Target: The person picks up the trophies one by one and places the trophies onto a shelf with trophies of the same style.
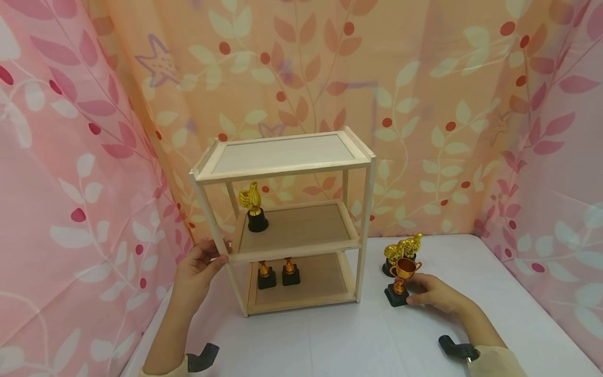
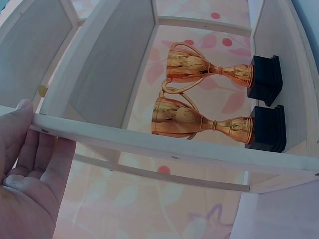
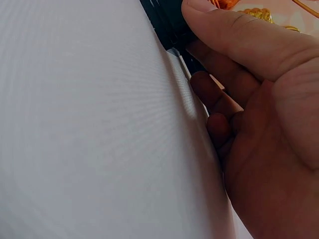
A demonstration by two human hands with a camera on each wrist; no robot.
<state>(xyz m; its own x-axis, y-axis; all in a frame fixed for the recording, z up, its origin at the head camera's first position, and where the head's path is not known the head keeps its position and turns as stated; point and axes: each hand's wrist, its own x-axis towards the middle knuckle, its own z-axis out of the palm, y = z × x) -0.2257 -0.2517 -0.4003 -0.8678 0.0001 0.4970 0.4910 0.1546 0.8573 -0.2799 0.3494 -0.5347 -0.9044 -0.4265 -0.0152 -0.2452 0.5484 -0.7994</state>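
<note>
**Left hand steadies shelf, right hand grips cup trophy**

The left hand [image 1: 200,268] holds the front left post of the wooden shelf [image 1: 282,220], thumb and fingers curled round it at mid-height. A thumbs-up trophy [image 1: 254,208] stands on the middle tier; 2 cup trophies [image 1: 278,273] stand on the bottom tier. At 3 o'clock from the shelf, on the white table [image 1: 330,340], the right hand [image 1: 435,294] pinches the black base of a cup trophy [image 1: 400,283]. Just behind it stand 2 more gold trophies [image 1: 402,250].
</note>
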